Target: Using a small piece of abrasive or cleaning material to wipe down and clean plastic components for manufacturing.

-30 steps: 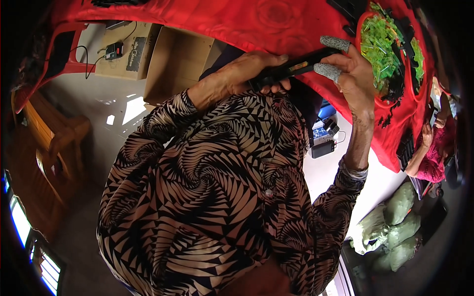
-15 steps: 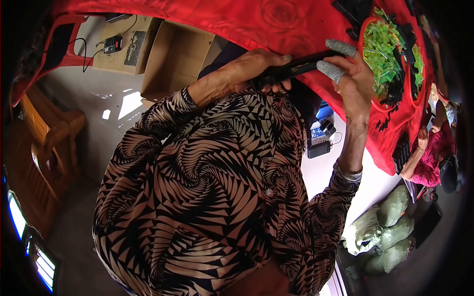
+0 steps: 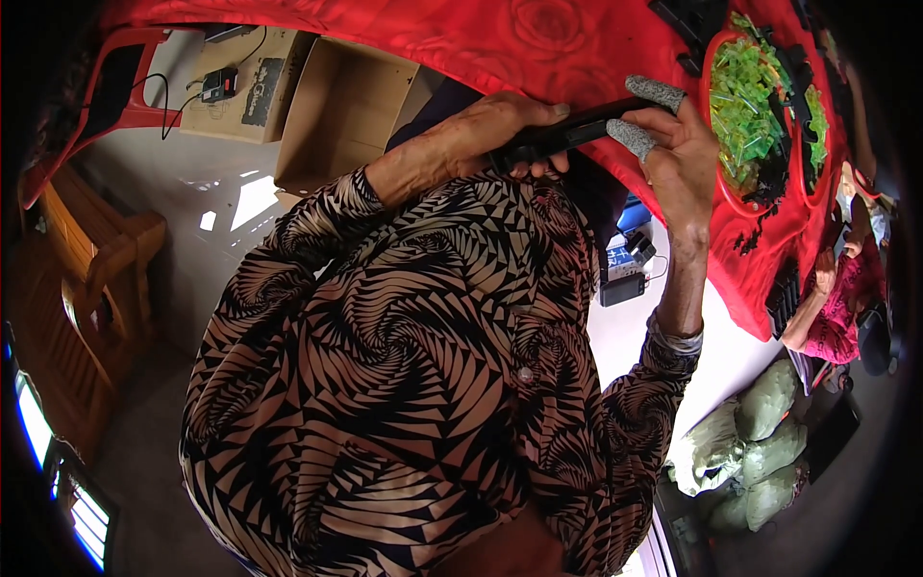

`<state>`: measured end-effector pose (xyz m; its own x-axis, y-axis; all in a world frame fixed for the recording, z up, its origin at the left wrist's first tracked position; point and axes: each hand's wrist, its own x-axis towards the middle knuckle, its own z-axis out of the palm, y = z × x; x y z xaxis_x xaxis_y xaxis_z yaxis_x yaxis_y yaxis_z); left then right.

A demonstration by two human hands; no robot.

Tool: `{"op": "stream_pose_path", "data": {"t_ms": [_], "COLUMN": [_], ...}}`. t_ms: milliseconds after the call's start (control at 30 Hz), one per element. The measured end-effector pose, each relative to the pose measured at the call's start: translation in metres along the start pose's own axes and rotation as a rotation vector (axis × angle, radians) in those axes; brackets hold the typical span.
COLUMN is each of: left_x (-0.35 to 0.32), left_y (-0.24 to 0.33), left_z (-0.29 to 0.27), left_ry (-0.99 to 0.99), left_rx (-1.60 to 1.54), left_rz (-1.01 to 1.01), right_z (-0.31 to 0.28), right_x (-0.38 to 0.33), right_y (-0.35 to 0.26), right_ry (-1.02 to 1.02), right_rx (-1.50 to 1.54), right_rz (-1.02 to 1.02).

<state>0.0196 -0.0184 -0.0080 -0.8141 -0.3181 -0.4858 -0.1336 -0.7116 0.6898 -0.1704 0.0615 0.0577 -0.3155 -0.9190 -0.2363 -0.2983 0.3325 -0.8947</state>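
Observation:
A long, narrow black plastic piece (image 3: 575, 132) is held slantwise in front of my chest, by the edge of the red cloth. My left hand (image 3: 490, 128) is closed round its left end, thumb on top and fingertips showing underneath. At the other end is my right hand (image 3: 685, 173), with grey knitted finger covers (image 3: 656, 92) on the thumb and a finger. Those two digits close about the right end of the piece, one above and one below. What the exact kind of piece is, I cannot make out.
Red bins (image 3: 712, 144) with yellow-green translucent pieces (image 3: 748, 106) and black parts stand at the right on the red tablecloth (image 3: 461, 34). Beyond sits a person in a pink top (image 3: 841, 308). An open cardboard box (image 3: 332, 106) is at left; stuffed sacks (image 3: 769, 447) lie at lower right.
My right hand has shifted slightly left along the black plastic piece, toward my left hand. My left hand stays in nearly the same place.

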Motion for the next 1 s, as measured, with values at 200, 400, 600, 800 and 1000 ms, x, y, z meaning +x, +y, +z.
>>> {"op": "stream_pose_path", "data": {"t_ms": [200, 400, 600, 800, 1000], "left_x": [-0.002, 0.001, -0.002, -0.002, -0.013], "left_y": [0.003, -0.001, 0.002, 0.003, 0.008], "left_z": [0.000, 0.000, 0.000, -0.001, 0.008], "left_ry": [-0.011, 0.019, 0.006, -0.015, 0.009], "left_rx": [0.021, 0.014, 0.047, 0.122, 0.249], "left_rz": [-0.029, -0.024, -0.051, -0.051, 0.058], "right_z": [0.002, 0.008, 0.010, 0.008, 0.009], "right_x": [-0.001, -0.002, -0.003, 0.000, 0.000], "right_y": [0.004, 0.007, 0.003, 0.006, 0.010], "right_ry": [0.005, 0.034, 0.047, 0.040, 0.029], "right_rx": [0.028, 0.000, -0.056, -0.084, -0.090], "right_rz": [-0.056, -0.121, -0.125, -0.146, -0.162]}}
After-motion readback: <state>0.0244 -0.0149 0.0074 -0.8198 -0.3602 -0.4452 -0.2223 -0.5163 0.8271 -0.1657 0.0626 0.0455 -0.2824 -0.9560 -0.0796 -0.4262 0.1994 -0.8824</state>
